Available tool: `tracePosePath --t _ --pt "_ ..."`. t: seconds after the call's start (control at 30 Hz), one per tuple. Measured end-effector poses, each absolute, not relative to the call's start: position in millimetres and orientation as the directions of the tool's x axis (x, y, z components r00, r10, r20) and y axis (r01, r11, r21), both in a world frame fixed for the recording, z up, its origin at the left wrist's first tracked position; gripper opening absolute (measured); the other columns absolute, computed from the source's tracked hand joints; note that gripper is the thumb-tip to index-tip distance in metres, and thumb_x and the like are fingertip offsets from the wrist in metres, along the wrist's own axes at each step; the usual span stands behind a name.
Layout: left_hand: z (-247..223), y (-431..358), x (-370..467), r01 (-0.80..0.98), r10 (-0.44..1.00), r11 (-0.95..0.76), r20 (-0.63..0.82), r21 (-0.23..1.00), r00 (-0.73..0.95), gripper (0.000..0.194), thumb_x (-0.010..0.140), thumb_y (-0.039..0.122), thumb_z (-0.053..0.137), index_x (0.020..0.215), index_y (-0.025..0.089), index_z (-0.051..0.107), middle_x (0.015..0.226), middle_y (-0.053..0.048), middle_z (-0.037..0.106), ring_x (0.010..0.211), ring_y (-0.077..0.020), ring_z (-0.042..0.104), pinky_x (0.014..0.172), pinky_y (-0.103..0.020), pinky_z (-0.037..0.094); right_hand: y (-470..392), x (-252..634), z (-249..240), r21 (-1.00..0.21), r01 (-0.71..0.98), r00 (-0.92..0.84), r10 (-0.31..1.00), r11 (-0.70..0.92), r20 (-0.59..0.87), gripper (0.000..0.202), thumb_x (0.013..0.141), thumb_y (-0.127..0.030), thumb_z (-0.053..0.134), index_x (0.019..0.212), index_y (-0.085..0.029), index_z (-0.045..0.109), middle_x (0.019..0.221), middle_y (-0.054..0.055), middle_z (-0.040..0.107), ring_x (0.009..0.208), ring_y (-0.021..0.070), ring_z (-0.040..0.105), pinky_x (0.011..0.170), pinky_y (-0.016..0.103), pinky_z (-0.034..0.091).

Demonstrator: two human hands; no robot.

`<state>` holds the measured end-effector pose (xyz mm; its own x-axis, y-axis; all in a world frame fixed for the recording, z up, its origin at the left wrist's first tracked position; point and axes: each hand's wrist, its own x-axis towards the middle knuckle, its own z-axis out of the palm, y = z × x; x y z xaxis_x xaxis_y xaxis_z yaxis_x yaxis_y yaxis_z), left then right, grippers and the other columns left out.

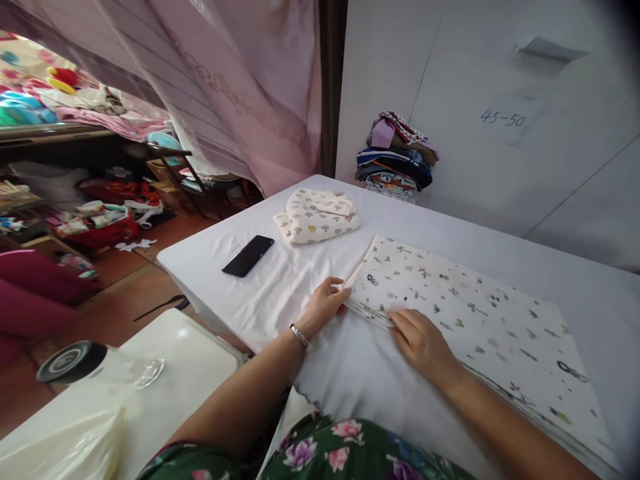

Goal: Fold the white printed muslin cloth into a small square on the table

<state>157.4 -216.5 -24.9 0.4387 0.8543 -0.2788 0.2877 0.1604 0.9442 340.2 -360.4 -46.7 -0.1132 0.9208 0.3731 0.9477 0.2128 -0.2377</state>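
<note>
A white cloth printed with small grey and green motifs [480, 313] lies folded in flat layers on the white-covered table [430, 223]. At its near left corner, my left hand [326, 301] pinches the edge between thumb and fingers. My right hand [420, 337] grips the near edge a little further right, fingertips on top and the thumb hidden. Between the two hands several stacked layers show along the edge. A second printed cloth [320, 217], folded into a bundle, rests further back, apart from both hands.
A black phone [249, 255] lies left of the bundle. Behind the table, a pile of folded clothes [397, 157] stands against the white wall. At the lower left, a white side table [195, 350] holds a clear cup with a dark lid [75, 361] and a plastic bag [75, 447].
</note>
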Motion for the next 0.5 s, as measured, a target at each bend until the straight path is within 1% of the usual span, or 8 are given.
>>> tracePosePath --t 0.1,0.23,0.37,0.43,0.5 --pt "-24 -216 158 0.284 0.855 0.158 -0.275 0.946 0.439 0.029 0.075 0.034 0.057 0.098 0.017 0.05 0.063 0.003 0.057 0.047 -0.0095 0.054 0.049 -0.022 0.046 -362 341 -50 -0.194 0.957 -0.128 0.916 0.215 0.38 0.028 0.089 -0.02 0.04 0.111 -0.017 0.056 0.098 0.01 0.061 0.088 0.0216 0.055 0.075 0.036 0.046" --pt "-28 -216 157 0.302 0.862 0.14 -0.267 0.943 0.431 0.03 0.076 0.036 0.056 0.098 0.017 0.049 0.063 0.003 0.057 0.047 -0.0094 0.054 0.049 -0.022 0.045 -363 341 -53 -0.129 0.96 -0.173 0.89 0.248 0.421 0.028 0.089 -0.016 0.037 0.106 -0.016 0.059 0.096 0.011 0.061 0.086 0.0206 0.055 0.074 0.035 0.045" --pt "-39 -213 156 0.392 0.889 -0.016 -0.166 0.92 0.426 0.029 0.076 0.038 0.053 0.099 0.02 0.049 0.06 0.005 0.055 0.049 -0.0094 0.053 0.048 -0.019 0.04 -365 340 -53 -0.083 0.957 -0.217 0.874 0.279 0.434 0.026 0.09 -0.016 0.039 0.104 -0.013 0.06 0.094 0.012 0.06 0.083 0.0196 0.054 0.07 0.033 0.044" --pt "-43 -213 156 0.455 0.899 -0.092 -0.123 0.886 0.421 0.028 0.077 0.038 0.052 0.099 0.021 0.049 0.059 0.006 0.054 0.051 -0.0097 0.053 0.047 -0.019 0.037 -366 337 -52 -0.091 0.957 -0.214 0.885 0.274 0.414 0.026 0.09 -0.017 0.039 0.103 -0.014 0.061 0.094 0.012 0.059 0.082 0.0195 0.053 0.069 0.033 0.044" --pt "-43 -213 156 0.496 0.904 -0.128 -0.104 0.859 0.414 0.027 0.077 0.038 0.05 0.099 0.022 0.049 0.059 0.006 0.053 0.052 -0.0102 0.053 0.047 -0.02 0.035 -368 335 -51 -0.116 0.96 -0.19 0.898 0.254 0.396 0.027 0.091 -0.017 0.039 0.105 -0.014 0.061 0.094 0.012 0.058 0.083 0.0193 0.053 0.07 0.033 0.044"
